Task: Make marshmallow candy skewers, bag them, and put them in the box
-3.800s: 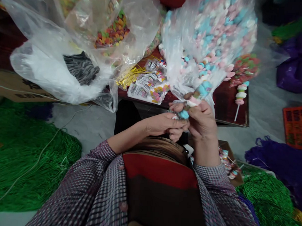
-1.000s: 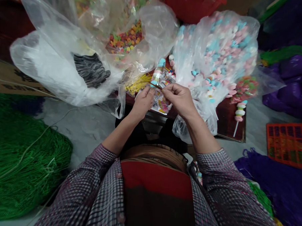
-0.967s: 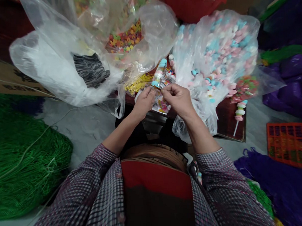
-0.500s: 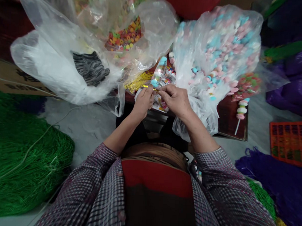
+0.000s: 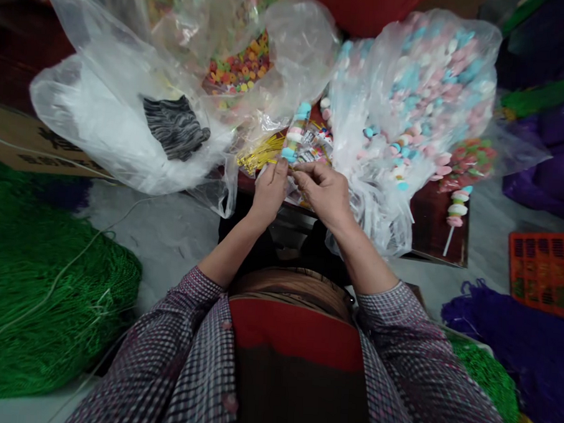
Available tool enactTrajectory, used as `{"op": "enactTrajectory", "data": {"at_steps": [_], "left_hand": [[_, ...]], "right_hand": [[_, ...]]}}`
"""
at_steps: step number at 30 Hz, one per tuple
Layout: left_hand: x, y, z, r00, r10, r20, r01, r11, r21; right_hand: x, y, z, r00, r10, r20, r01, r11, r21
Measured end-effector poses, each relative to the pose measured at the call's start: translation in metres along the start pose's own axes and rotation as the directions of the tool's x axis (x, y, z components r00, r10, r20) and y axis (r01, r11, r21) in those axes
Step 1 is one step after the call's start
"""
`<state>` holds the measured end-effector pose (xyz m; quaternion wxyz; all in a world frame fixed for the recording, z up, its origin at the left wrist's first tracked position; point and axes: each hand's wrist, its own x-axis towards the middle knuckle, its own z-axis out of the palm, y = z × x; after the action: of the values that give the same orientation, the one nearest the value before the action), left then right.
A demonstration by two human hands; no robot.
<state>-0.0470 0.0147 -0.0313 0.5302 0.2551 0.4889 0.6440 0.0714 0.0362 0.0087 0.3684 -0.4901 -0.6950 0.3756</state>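
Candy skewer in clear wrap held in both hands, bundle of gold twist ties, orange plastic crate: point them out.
Candy skewer in clear wrap (image 5: 294, 136), head view, middle candies.
Bundle of gold twist ties (image 5: 259, 154), head view, mid-bundle.
Orange plastic crate (image 5: 543, 270), head view, lattice top.

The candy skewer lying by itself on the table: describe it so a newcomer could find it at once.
Start at the big clear bag of pink, blue and white candies on the right of the dark table. Just below its right edge lies the candy skewer. Unlike the bagged loose pieces, it lies unwrapped on bare wood, its thin white stick pointing toward the person.
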Motion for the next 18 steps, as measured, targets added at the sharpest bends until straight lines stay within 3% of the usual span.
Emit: {"op": "enactTrajectory", "data": {"at_steps": [8, 14, 18], "left_hand": [[-0.010, -0.004, 0.005, 0.995, -0.004, 0.099, 0.007, 1.000, -0.022], [-0.024, 0.020, 0.019, 0.970, -0.146, 0.193, 0.176, 0.973, -0.151], [-0.031, 0.029, 0.020, 0.916, -0.243, 0.319, 0.298, 0.945, -0.136]], "right_hand": [[-0.010, -0.005, 0.002, 0.984, 0.077, -0.159, -0.066, 0.995, 0.073], [-0.015, -0.004, -0.005, 0.982, 0.153, -0.110, -0.119, 0.956, 0.268], [-0.020, -0.002, -0.014, 0.968, 0.247, -0.039, -0.211, 0.892, 0.399]]}}
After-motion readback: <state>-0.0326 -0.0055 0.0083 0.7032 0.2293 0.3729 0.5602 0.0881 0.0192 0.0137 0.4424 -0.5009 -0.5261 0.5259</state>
